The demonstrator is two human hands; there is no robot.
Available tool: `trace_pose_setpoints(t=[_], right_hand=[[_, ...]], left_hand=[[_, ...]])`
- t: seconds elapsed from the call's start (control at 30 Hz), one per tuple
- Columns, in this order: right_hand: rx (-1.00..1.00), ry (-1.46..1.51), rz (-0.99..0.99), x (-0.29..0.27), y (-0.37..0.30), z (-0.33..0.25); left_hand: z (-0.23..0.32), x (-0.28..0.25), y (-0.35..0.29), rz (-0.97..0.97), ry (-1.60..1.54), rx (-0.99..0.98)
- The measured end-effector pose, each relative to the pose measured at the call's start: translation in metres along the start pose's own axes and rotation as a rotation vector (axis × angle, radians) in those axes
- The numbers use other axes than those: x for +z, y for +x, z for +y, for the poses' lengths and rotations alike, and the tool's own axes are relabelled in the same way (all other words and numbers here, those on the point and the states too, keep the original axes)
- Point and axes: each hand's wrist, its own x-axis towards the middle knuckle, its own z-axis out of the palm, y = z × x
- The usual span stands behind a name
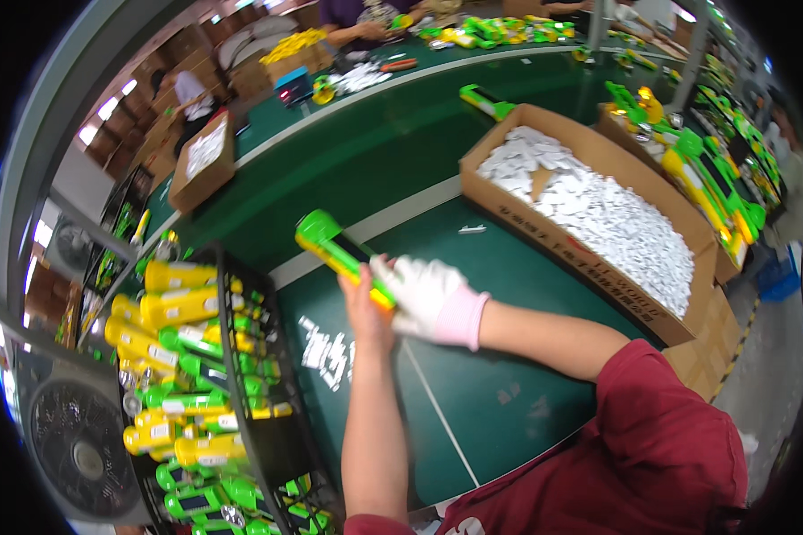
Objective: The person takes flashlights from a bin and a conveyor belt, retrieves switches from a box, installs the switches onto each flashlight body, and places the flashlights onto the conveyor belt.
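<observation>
A green and yellow flashlight with a dark panel on its side is held at a slant above the green table. My bare left hand grips its lower end from beneath. My right hand, in a white glove with a pink cuff, is closed against the same end from the right; its fingertips partly hide the flashlight. Whether a small piece is pinched there cannot be made out. Below and left of my hands, small white pieces lie scattered. One more white piece rests farther back.
A cardboard box full of white pieces stands at the right. To the left, a black crate is stacked with green and yellow flashlights, beside a fan. Behind a low green wall, other people work at a bench with more flashlights.
</observation>
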Motion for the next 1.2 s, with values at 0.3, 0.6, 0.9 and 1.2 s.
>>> trace_pose_setpoints(t=[0.3, 0.6, 0.9, 1.2], right_hand=[[0.044, -0.092, -0.299, -0.145, -0.104, 0.038], [0.424, -0.141, -0.043, -0.131, -0.066, 0.235], [0.493, -0.285, 0.070, -0.087, -0.011, 0.273], [0.679, 0.527, 0.349, -0.110, 0.000, 0.254]], left_hand=[[0.011, -0.003, -0.009, -0.086, 0.007, -0.048], [0.012, 0.005, -0.008, -0.171, -0.076, -0.085], [0.012, 0.007, -0.011, -0.154, -0.062, -0.100], [0.010, 0.015, -0.011, -0.185, -0.018, -0.112]])
